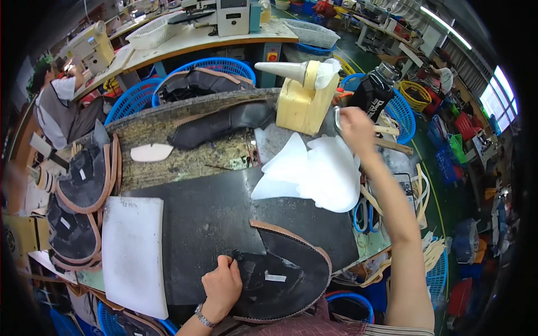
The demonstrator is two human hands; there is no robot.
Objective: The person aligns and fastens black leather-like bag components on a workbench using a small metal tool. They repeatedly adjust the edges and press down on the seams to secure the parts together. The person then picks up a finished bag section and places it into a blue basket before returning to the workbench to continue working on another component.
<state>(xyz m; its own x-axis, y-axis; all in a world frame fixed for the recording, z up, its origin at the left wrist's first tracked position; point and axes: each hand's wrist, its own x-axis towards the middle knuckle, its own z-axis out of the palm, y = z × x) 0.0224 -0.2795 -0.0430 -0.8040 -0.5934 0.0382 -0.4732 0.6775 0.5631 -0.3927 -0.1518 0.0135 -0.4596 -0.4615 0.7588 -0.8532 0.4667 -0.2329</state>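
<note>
A curved black leather piece (291, 260), looking like a shoe or boot upper with a tan stitched rim and a small white label, lies at the table's near edge. My left hand (221, 284) is closed on its left side, fingertips pinched at a black flap. My right hand (357, 131) is stretched to the far right, its fingers curled beside a shiny metal edge (337, 120); what they grip is hard to make out. Below that hand, white curved sheets (322, 173) lie stacked. Wooden handles (392, 147) stick out to its right.
A yellow block (302, 103) bearing a grey horn stands at the back. Black leather uppers (84, 173) are piled at left beside a white board (133, 252). Blue-handled scissors (365, 215) and a phone (404, 187) lie at right. A black bottle (374, 92) stands behind. Another person (61, 106) sits far left.
</note>
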